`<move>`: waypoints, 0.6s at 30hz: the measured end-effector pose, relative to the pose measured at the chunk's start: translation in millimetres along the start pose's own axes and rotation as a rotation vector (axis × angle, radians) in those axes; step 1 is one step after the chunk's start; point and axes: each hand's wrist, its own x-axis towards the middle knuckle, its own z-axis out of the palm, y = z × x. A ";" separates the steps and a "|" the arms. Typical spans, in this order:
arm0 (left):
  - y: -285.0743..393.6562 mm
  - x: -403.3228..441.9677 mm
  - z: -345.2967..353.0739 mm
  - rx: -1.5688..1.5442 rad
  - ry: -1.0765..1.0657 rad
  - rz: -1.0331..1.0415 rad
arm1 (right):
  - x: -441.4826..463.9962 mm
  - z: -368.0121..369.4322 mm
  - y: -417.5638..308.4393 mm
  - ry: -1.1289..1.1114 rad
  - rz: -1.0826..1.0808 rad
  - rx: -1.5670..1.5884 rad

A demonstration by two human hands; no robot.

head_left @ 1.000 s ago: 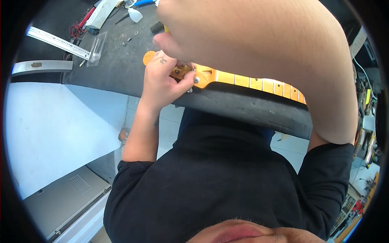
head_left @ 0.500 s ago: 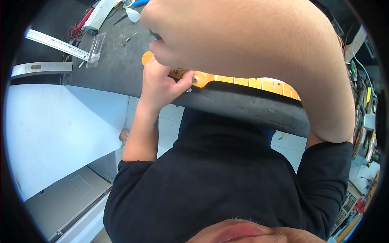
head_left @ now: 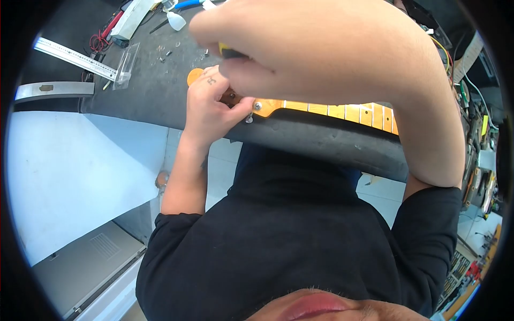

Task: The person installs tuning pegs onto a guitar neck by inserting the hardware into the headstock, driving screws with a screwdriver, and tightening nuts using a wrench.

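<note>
A guitar neck (head_left: 332, 111) with a glossy yellow fretboard lies along the near edge of the dark bench. My left hand (head_left: 211, 107) is closed round its headstock (head_left: 195, 76), thumb beside a round metal tuner post (head_left: 257, 106). A metal tuner peg (head_left: 249, 119) shows just below the thumb. Above the headstock, my right hand (head_left: 235, 48) is closed round a yellow and black tool handle (head_left: 231, 52); the rest of the tool is hidden by the hand. My right forearm passes over part of the neck.
On the dark bench (head_left: 144, 101) are a steel ruler (head_left: 75, 58), a clear plastic bag (head_left: 126, 67), small metal parts (head_left: 168, 53) and a white-tipped bottle (head_left: 176, 21). A curved metal bar (head_left: 53, 89) lies far left. Tools hang or stand at the right edge.
My right hand has turned and shifted slightly, so the yellow and black handle shows more than half a second ago. My left hand stays on the headstock, moved only slightly.
</note>
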 end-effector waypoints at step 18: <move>79.8 38.1 4.9 0.837 -0.366 0.004 | -75.9 -31.7 53.2 0.612 0.166 0.516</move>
